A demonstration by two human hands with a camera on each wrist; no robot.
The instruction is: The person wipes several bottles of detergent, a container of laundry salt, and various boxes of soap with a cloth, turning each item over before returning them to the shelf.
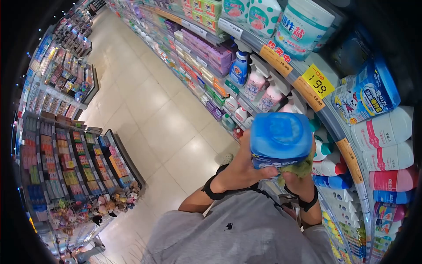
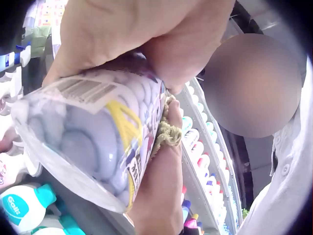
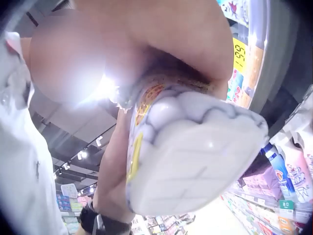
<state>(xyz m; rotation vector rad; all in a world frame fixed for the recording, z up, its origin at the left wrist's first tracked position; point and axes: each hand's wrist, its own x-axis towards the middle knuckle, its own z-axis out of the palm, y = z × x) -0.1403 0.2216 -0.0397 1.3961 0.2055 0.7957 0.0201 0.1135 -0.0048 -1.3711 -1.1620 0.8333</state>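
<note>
A squarish plastic tub [image 1: 281,136] with a blue lid is held up in front of the person's chest. Its printed wrap with a barcode and rounded pale shapes shows on the tub [image 2: 83,127] in the left wrist view; its whitish base faces the camera in the right wrist view. My left hand [image 1: 241,169] grips one side of it, thumb at the front. On the other side my right hand [image 1: 299,182] grips it too, with a yellow-green cloth [image 1: 303,167] bunched between palm and tub. Most fingers are hidden behind the tub.
A store shelf [image 1: 325,110] curves along the right, close to the hands, with bottles, tubs and a yellow price tag [image 1: 317,81]. Pink spray bottles [image 1: 255,83] stand just beyond the hands. A tiled aisle [image 1: 162,127] runs at left, bordered by a display rack [image 1: 74,158].
</note>
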